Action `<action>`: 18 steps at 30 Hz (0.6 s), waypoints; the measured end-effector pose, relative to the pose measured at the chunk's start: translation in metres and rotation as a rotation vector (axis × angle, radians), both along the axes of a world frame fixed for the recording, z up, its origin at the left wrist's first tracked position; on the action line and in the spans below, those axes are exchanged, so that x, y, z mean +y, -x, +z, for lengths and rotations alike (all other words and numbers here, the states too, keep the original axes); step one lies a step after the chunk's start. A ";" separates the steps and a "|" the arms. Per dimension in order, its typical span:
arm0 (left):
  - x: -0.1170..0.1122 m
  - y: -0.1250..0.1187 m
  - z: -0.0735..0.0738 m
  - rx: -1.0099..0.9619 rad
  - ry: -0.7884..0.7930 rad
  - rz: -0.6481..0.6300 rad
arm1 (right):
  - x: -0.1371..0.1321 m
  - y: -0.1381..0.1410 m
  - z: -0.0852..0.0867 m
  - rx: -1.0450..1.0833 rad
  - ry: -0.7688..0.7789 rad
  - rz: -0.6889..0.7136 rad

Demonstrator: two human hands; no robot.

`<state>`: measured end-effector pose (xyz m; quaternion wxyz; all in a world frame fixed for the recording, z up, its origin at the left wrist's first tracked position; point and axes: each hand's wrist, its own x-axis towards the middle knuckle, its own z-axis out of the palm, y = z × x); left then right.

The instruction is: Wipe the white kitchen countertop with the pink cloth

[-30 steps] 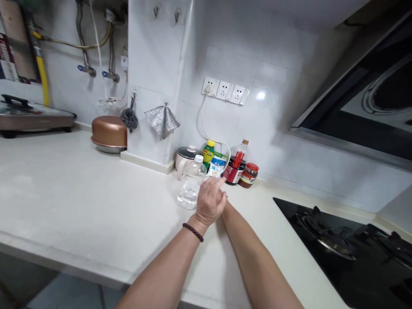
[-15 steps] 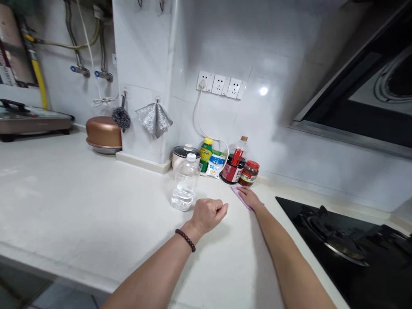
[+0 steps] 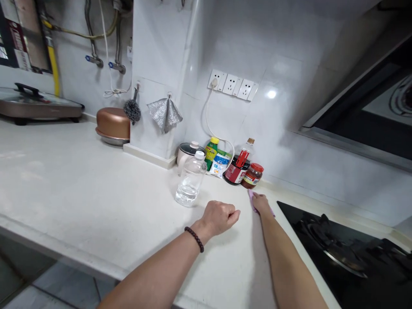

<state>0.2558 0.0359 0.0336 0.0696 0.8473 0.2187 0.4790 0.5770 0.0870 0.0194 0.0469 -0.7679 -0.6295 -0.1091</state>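
Observation:
My left hand [image 3: 221,217], with a dark bead bracelet at the wrist, is closed in a fist just over the white counter [image 3: 96,201]. Nothing shows in it. Left of it stands a clear plastic bottle [image 3: 189,182] with a white cap, partly filled with clear liquid. My right hand [image 3: 262,203] presses a pink cloth [image 3: 252,201] onto the counter between the red-lidded jar [image 3: 252,177] and the black hob [image 3: 309,240]. Most of the cloth is hidden under that hand, and its fingertips are hard to see.
Against the wall are a small lidded pot [image 3: 183,150], a green bottle [image 3: 211,151], a white-blue packet [image 3: 219,165] and a dark jar [image 3: 236,171]. A white cord [image 3: 207,116] hangs from the socket. A copper-coloured pan [image 3: 112,122] and an electric pan [image 3: 38,107] sit at the left.
My right hand has slid the pink cloth rightward, closer to the hob and away from the jars. My left fist has also shifted right a little. The camera view has turned slightly.

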 end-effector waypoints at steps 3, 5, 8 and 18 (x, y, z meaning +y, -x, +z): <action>-0.001 -0.002 -0.001 0.014 0.008 0.007 | 0.026 0.010 -0.013 0.037 -0.028 -0.136; 0.000 -0.001 -0.001 0.018 0.023 0.019 | 0.041 0.015 -0.020 0.060 -0.037 -0.163; 0.001 0.001 0.000 0.037 0.039 0.030 | 0.052 0.013 -0.026 0.091 -0.046 -0.150; 0.005 0.011 0.003 0.139 0.093 0.068 | 0.020 -0.055 -0.029 0.188 -0.082 -0.031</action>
